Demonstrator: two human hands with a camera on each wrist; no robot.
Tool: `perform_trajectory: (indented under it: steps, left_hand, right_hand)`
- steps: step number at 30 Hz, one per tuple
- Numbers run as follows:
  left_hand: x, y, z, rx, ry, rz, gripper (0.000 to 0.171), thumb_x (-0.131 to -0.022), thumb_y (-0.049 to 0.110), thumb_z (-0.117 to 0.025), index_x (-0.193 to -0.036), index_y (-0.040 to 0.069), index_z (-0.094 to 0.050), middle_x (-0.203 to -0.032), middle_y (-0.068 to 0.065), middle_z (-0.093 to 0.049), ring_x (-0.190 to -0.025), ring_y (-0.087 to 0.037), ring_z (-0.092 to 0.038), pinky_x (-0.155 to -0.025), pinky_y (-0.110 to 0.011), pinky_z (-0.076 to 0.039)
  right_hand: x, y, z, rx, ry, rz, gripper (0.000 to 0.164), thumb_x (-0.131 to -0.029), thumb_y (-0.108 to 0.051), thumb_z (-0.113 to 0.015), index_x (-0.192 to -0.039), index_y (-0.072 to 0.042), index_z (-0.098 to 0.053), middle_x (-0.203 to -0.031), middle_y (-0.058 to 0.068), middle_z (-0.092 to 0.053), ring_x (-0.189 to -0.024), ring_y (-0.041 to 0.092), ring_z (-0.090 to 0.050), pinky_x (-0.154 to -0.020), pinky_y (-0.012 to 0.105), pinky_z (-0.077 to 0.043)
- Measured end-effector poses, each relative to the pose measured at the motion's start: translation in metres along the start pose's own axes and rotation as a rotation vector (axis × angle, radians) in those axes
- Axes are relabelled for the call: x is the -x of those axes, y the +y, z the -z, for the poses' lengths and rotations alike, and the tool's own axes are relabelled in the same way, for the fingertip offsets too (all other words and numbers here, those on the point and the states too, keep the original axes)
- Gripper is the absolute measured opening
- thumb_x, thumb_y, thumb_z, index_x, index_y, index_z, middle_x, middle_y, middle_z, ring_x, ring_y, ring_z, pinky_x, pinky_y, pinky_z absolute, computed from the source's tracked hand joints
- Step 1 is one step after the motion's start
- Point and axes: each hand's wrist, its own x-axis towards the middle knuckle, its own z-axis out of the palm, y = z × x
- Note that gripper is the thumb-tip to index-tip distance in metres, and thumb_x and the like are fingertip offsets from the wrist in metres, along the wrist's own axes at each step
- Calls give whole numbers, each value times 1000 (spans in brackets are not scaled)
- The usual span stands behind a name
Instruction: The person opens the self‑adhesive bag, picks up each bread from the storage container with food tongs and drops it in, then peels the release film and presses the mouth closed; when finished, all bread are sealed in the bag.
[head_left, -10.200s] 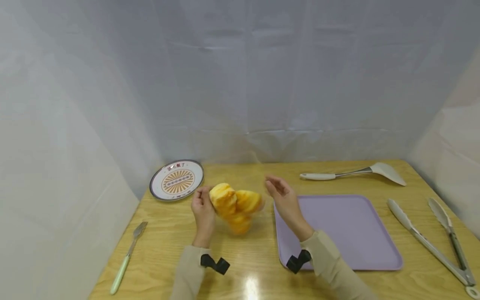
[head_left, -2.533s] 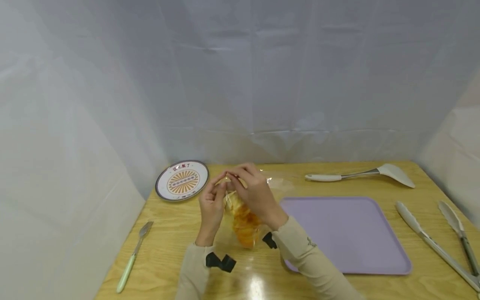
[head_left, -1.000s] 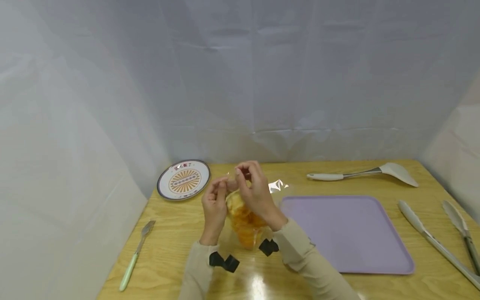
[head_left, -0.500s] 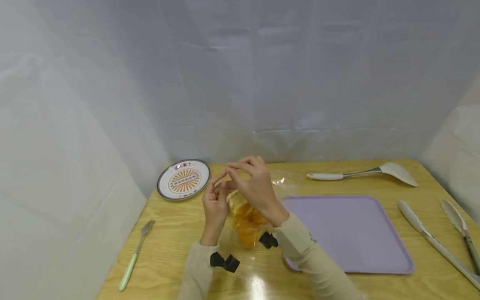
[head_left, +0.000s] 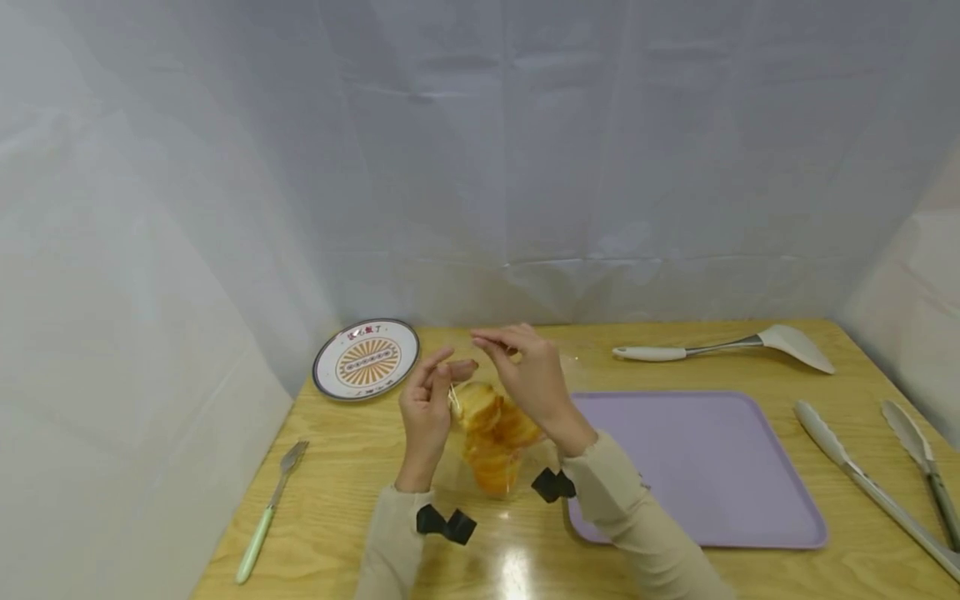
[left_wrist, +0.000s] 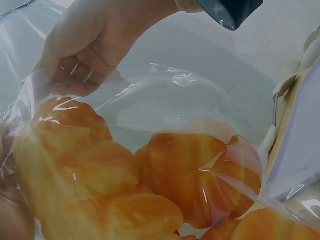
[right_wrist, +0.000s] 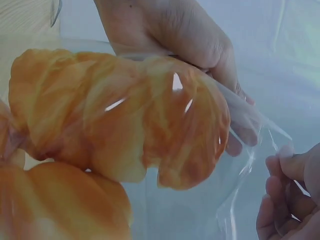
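Note:
In the head view several golden bread rolls are inside a clear plastic bag, between both hands above the table. My left hand pinches the bag's edge on the left, its index finger raised. My right hand, across the bag's upper part, has thumb and fingertips together on the thin film. In the right wrist view the fingers of the right hand pinch a pulled-out corner of film, and the left hand lies behind the rolls. Glare hides part of the bag's edge.
A lilac tray lies right of the hands, partly under the right sleeve. Behind it is a white-handled spatula; to its right are tongs. A patterned plate and a green-handled fork lie on the left.
Earlier the right hand was apart from the rolls; now both hands are at the bag's edge. In the last half second the right hand drew slightly rightward from the left fingertips.

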Motion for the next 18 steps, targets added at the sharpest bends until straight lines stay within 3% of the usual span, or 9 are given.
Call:
perform_trajectory:
  steps: [6, 10, 18]
  left_hand:
    - [1, 0, 0, -3, 13, 7, 23, -103, 16, -48, -120, 21, -63, -99, 14, -74, -90, -1, -70, -87, -19, -55]
    - [2, -1, 1, -16, 43, 27, 21, -103, 16, -49, -119, 19, -63, -97, 15, -75, -87, 0, -70, -87, -17, -54]
    - [1, -2, 6, 11, 103, 78, 20, -102, 17, -51, -117, 13, -63, -96, 14, -75, -85, -1, -71, -87, -17, -54]
  right_hand:
    - [0, 10, 13, 24, 51, -67, 14, -89, -6, -68, -99, 0, -76, -86, 12, -75, -74, 23, -62, -69, 28, -53]
    - [0, 20, 29, 26, 99, -151, 15, -91, -9, -67, -100, -1, -76, -89, 13, -75, -74, 20, -62, -68, 22, -50]
    - [2, 43, 70, -25, 212, -319, 17, -91, -11, -68, -102, 0, -75, -95, 19, -74, -71, -6, -55, -65, 9, -45]
